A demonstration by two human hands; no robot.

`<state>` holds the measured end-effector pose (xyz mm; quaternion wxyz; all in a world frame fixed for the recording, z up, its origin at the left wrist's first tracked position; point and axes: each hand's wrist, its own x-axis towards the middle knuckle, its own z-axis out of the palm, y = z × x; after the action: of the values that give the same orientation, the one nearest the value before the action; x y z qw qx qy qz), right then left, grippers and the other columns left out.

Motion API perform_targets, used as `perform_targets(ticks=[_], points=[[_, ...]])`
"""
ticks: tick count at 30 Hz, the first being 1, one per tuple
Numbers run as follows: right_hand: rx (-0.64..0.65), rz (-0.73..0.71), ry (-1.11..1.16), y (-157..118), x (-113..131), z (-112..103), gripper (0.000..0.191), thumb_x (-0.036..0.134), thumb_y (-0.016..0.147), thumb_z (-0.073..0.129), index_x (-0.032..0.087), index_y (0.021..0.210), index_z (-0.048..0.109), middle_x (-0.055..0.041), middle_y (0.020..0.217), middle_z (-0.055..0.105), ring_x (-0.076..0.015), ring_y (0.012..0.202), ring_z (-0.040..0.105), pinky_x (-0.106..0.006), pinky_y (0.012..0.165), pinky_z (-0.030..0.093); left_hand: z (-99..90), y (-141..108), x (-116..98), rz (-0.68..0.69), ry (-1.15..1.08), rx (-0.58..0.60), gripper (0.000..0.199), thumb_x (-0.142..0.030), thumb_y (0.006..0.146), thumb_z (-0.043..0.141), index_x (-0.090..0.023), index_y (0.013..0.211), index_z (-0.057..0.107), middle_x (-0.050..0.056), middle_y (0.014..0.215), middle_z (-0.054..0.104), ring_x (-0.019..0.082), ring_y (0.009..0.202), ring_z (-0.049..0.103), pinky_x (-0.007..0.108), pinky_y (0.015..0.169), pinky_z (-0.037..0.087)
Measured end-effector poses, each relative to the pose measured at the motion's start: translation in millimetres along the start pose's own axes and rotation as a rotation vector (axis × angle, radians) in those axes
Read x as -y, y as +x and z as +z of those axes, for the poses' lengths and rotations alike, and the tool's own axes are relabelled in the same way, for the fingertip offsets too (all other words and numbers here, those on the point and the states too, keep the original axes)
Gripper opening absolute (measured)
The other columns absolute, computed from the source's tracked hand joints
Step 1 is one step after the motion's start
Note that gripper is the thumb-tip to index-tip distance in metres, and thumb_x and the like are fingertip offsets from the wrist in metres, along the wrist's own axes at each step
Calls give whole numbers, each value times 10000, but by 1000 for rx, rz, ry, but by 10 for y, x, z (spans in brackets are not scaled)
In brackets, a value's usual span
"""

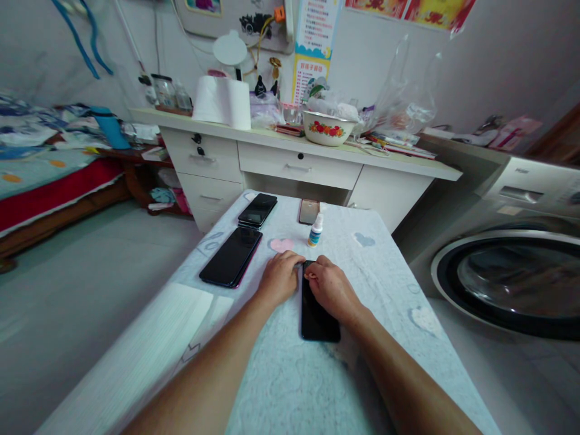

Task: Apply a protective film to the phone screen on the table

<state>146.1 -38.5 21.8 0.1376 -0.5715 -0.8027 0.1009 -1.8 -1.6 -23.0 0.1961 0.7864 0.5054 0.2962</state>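
Observation:
A black smartphone [319, 317] lies flat, screen up, on the cloth-covered table in front of me. My left hand [280, 277] is at its upper left edge, thumb and fingers closed against the phone's far end. Over the upper part of the screen, my right hand [333, 287] has its fingers curled and pinched; what they hold, if anything, is too small to tell. Just beyond stands a small spray bottle [316, 231] with a white cap and blue-yellow label. A phone case [309, 211] lies behind the bottle.
To the left are a stack of phones [229, 257] and another stack [258, 209] farther back. A white desk [299, 160] holds a paper roll [222, 101] and a flowered bowl [328, 128]. A washing machine [516, 199] stands right, a bed [58, 175] left.

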Motion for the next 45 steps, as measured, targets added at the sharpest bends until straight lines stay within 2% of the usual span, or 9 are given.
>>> perform_targets(ticks=[10,22,30,45], points=[[-109,85,-20,56,-312,32,182,137,868,507,171,877,685,-47,881,580,-132,790,572,-214,731,388,13,-8,25,31,15,-10,363,-62,771,474,-196,1061,647,54,1092,636,192,1063,564,344,978,439],[-172,200,-56,78,-488,26,187,181,875,507,178,859,693,-50,861,589,-139,796,571,-219,719,376,2,-6,11,19,18,1,361,-71,775,486,-192,1070,653,59,1106,636,198,1062,564,350,981,438],[-144,155,-36,53,-374,16,202,139,859,491,178,870,689,-47,860,585,-136,784,571,-214,718,378,3,-11,17,25,28,-1,399,-46,769,469,-192,1093,648,60,1108,637,196,1078,558,350,991,434],[-17,10,16,-5,-73,11,200,87,848,474,171,861,655,-33,882,553,-111,774,549,-201,719,378,17,-6,25,23,0,-5,391,-27,754,472,-193,1061,648,56,1104,640,186,1086,559,347,995,432]])
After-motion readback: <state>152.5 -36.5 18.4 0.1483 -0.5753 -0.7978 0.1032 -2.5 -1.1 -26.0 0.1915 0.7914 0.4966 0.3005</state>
